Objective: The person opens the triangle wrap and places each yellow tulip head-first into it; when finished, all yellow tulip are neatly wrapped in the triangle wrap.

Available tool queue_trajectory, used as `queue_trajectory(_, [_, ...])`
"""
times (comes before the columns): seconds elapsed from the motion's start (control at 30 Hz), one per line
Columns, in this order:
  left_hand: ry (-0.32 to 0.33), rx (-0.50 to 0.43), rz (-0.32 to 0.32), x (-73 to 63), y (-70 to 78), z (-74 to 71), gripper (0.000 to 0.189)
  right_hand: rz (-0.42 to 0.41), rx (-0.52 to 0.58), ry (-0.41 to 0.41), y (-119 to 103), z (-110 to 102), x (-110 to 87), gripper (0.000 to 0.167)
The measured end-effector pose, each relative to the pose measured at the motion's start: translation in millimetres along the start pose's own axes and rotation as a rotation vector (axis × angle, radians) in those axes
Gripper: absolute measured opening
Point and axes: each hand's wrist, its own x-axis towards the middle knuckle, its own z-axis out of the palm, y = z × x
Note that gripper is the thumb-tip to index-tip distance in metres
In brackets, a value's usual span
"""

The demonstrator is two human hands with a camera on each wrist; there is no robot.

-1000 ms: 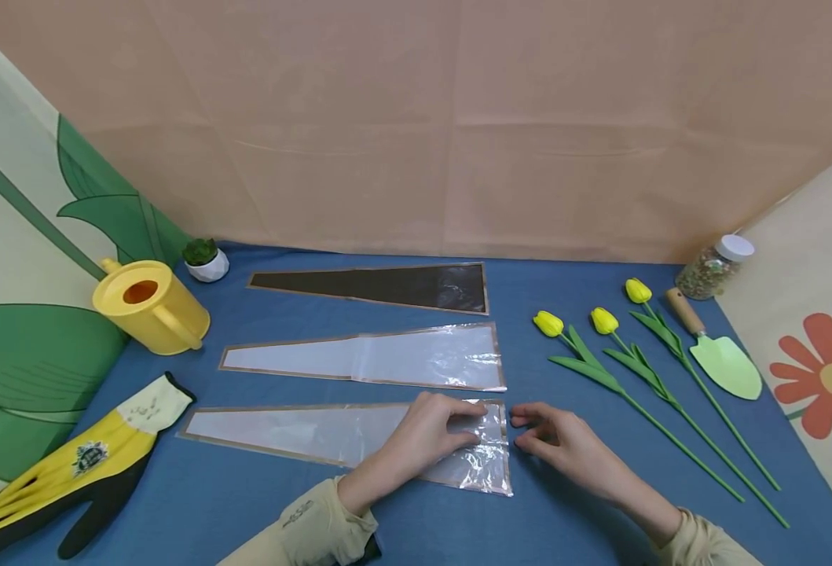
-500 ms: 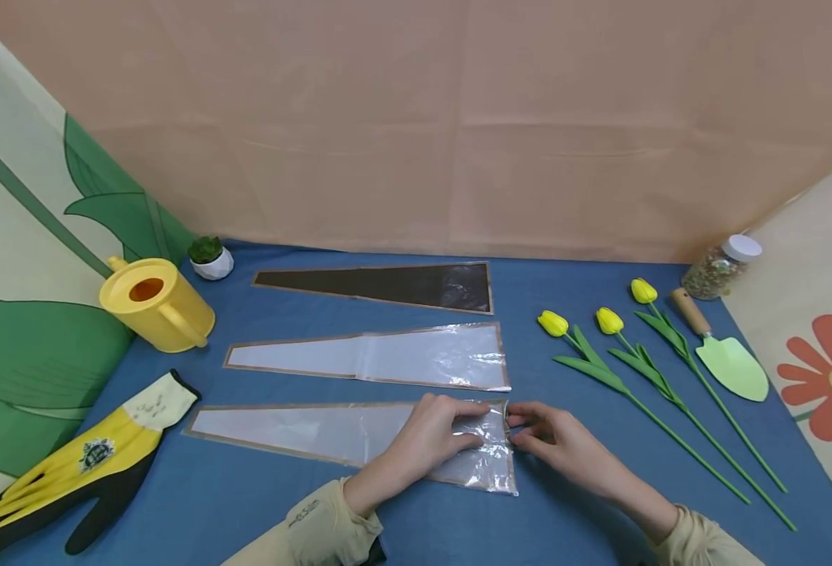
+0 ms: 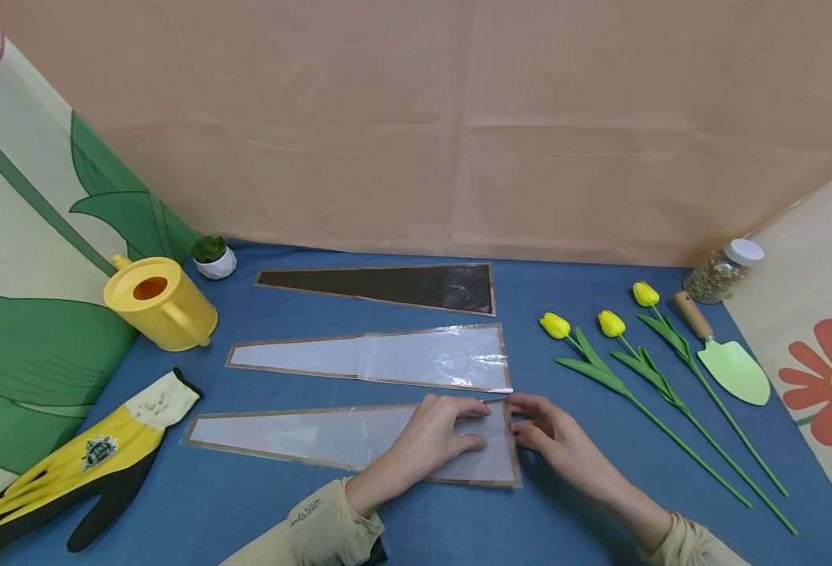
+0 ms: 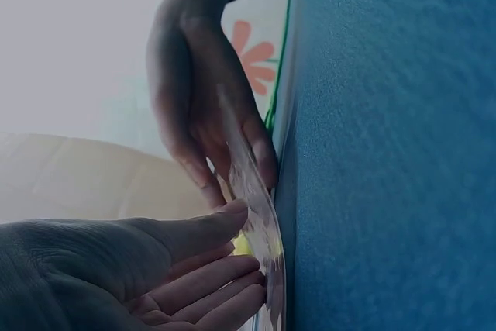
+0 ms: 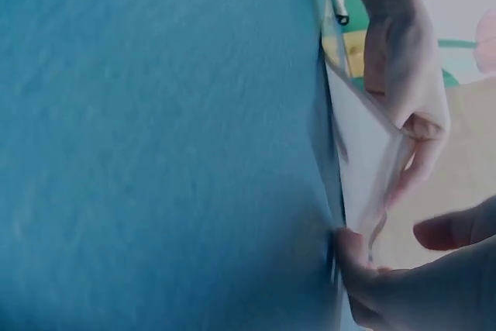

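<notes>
A tapered white flower sleeve (image 3: 281, 434) with a clear film face and a brown border lies nearest the person. My left hand (image 3: 426, 440) touches its wide end, thumb and index finger spread apart on the film. At the wide edge, my right hand (image 3: 564, 440) pinches the sleeve's rim; the exact contact is partly hidden. From the right wrist view, the sleeve's end (image 5: 368, 149) stands raised off the blue cloth between the two hands. Farther back lie a second white sleeve (image 3: 430, 355) and a black one (image 3: 401, 284).
Three yellow tulips (image 3: 659, 381) lie to the right, beside a green trowel (image 3: 734, 369) and a lidded jar (image 3: 720, 271). On the left are a yellow watering can (image 3: 161, 306), a potted succulent (image 3: 214, 258) and a yellow-black glove (image 3: 97, 452). Blue cloth (image 3: 458, 531) covers the table.
My right hand has come left from beside the sleeve onto its wide edge. The bright glare on that end has gone and its film sits differently. My left hand keeps its place.
</notes>
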Motion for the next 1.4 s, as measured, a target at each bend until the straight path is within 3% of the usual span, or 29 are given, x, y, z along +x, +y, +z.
queue_trajectory(0.13, [0.008, 0.013, 0.025, 0.0, -0.7, 1.0, 0.032, 0.038, 0.141, 0.05, -0.9, 3.5, -1.8, 0.05])
queue_trajectory(0.23, [0.006, 0.018, 0.021, -0.2, -1.2, 0.9, 0.03, 0.073, 0.252, 0.022, 6.1, 0.8, 1.2, 0.055])
queue_trajectory(0.43, [-0.004, 0.011, -0.002, -0.9, -1.9, 0.3, 0.033, 0.166, 0.511, -0.23, 51.9, -15.3, 21.4, 0.071])
queue_trajectory(0.53, [-0.004, -0.011, -0.005, -1.4, -1.4, 0.3, 0.037, 0.164, 0.576, -0.314, 69.5, -18.0, 28.0, 0.064])
queue_trajectory(0.67, [0.011, -0.009, 0.012, -1.8, -1.4, 0.3, 0.037, 0.187, 0.577, -0.301, 80.9, -17.9, 32.8, 0.054])
queue_trajectory(0.8, [0.026, 0.006, 0.029, -1.5, -1.5, 0.6, 0.025, 0.262, 0.634, -0.274, 89.3, -17.9, 38.3, 0.051])
queue_trajectory(1.03, [0.035, 0.011, 0.03, -0.4, -0.1, 1.0, 0.015, 0.2, 0.508, -0.265, 52.8, -7.2, 21.0, 0.048])
queue_trajectory(1.17, [0.056, 0.027, 0.027, 0.0, 1.2, 1.9, 0.011, 0.197, 0.518, -0.257, 47.9, -7.8, 17.9, 0.047])
queue_trajectory(1.4, [0.081, 0.06, 0.015, 0.4, 3.2, 4.5, 0.005, 0.225, 0.629, -0.226, 85.1, -18.6, 32.4, 0.05])
